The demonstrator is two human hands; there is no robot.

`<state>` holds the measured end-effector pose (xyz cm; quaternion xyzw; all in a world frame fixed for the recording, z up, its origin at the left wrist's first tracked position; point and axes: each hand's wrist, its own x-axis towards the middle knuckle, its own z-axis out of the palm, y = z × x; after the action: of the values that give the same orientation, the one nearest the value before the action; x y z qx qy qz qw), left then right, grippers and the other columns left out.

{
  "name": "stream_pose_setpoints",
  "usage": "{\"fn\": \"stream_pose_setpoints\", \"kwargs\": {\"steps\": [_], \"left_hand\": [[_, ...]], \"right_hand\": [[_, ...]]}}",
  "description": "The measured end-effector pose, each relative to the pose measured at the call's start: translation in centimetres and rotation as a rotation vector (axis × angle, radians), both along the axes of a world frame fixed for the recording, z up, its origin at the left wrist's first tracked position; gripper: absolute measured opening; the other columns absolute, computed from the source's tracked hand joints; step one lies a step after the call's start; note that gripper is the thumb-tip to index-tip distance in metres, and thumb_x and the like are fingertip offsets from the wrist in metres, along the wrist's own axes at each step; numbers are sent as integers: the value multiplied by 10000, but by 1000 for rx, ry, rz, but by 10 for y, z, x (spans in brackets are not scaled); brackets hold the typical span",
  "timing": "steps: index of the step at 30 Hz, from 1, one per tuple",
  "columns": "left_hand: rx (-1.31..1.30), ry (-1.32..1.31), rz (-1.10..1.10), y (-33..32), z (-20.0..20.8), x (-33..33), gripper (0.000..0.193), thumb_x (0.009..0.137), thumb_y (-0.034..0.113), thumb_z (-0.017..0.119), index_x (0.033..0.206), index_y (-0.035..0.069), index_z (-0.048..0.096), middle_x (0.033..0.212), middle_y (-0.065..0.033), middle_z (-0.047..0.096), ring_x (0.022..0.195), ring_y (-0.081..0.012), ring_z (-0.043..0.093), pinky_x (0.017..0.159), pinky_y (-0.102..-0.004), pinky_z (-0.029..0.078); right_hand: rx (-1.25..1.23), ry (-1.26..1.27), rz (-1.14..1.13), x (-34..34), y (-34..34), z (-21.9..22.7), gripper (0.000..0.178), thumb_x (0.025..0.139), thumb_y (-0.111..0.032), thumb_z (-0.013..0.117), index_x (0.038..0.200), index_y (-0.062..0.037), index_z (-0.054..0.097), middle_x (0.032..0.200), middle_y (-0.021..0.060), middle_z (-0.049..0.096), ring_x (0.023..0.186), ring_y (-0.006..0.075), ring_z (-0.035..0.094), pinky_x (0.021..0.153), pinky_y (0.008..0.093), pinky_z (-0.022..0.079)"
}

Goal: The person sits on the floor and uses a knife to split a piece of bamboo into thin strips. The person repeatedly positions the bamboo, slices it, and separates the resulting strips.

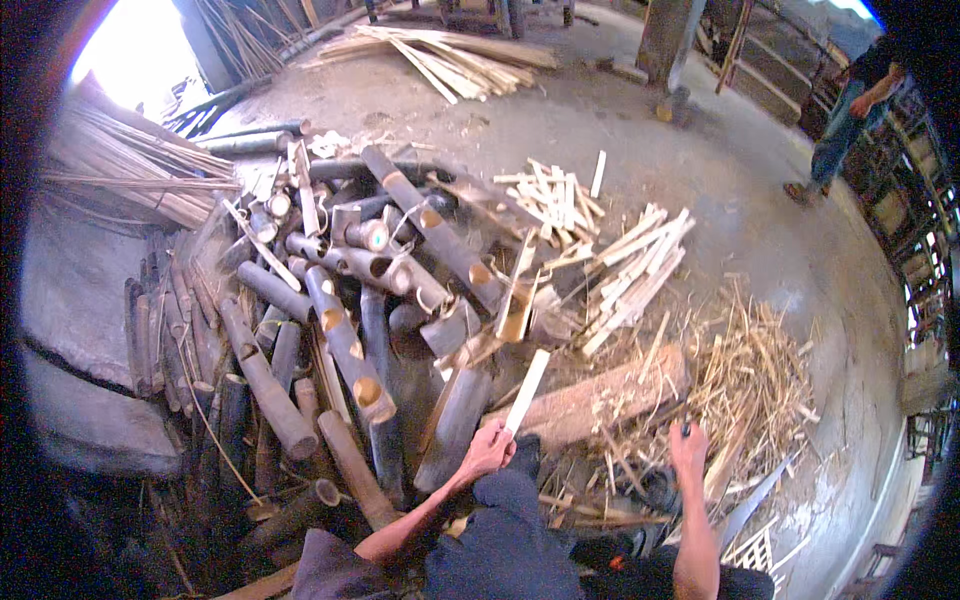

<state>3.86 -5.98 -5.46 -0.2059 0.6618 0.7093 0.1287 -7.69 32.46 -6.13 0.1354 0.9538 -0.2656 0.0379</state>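
Note:
My left hand [488, 448] grips the lower end of a flat, pale bamboo strip [527, 392], which tilts up and to the right above my knee. Off to the right, my right hand [688, 446] is closed in a fist; a small dark end shows at its top, but what it belongs to is hidden. Beyond the strip lies a thick wooden block [600, 395] with splinters on it. A heap of thin bamboo shavings [750, 385] spreads beside my right hand. Below that heap is a long, grey, curved, blade-like piece [752, 508], apart from the fist.
Dark bamboo tubes [345, 345], some with cut openings, are piled at left. Split strips [640, 270] lie beyond the block, with longer slats [440, 55] farther back. Another person [850, 115] stands at far right. A post [668, 45] rises at the back.

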Motion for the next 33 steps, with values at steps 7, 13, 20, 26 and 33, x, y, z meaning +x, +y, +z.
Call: {"fn": "stream_pose_setpoints", "kwargs": {"steps": [7, 13, 20, 26, 33], "left_hand": [[276, 404, 218, -7, 27, -212, 158, 965, 176, 473, 984, 18, 473, 759, -66, 583, 615, -131, 554, 527, -273, 459], [-583, 579, 292, -47, 14, -319, 607, 898, 210, 570, 1387, -44, 315, 1067, -243, 590, 892, -323, 605, 815, -413, 478], [-604, 708, 57, 29, -36, -131, 212, 888, 85, 547, 1091, 27, 565, 900, -213, 624, 815, -387, 630, 693, -426, 510], [-698, 281, -236, 43, -70, 8, 309, 926, 210, 527, 1224, 128, 506, 855, -219, 633, 781, -407, 629, 644, -485, 491], [-679, 239, -116, 60, -81, 32, 292, 932, 311, 508, 1187, 170, 512, 869, -177, 650, 810, -396, 625, 685, -499, 486]], "right_hand": [[138, 276, 251, 73, -14, -58, 322, 821, -267, 615, 774, 48, 571, 579, 139, 579, 480, 250, 602, 479, 391, 473], [-146, -156, 184, 93, -55, -50, 333, 784, -325, 636, 779, 8, 636, 681, 225, 630, 663, 398, 632, 661, 474, 495], [-33, -71, 155, 100, -36, -81, 372, 794, -358, 624, 777, 14, 637, 597, 119, 607, 557, 253, 623, 583, 383, 494], [-109, -98, 181, 106, -59, -61, 356, 817, -334, 637, 850, 19, 612, 591, 99, 581, 508, 204, 595, 508, 358, 476], [-776, -659, 4, 118, -94, -50, 280, 918, -261, 594, 899, 18, 597, 578, 46, 506, 445, 145, 504, 390, 307, 413]]}}
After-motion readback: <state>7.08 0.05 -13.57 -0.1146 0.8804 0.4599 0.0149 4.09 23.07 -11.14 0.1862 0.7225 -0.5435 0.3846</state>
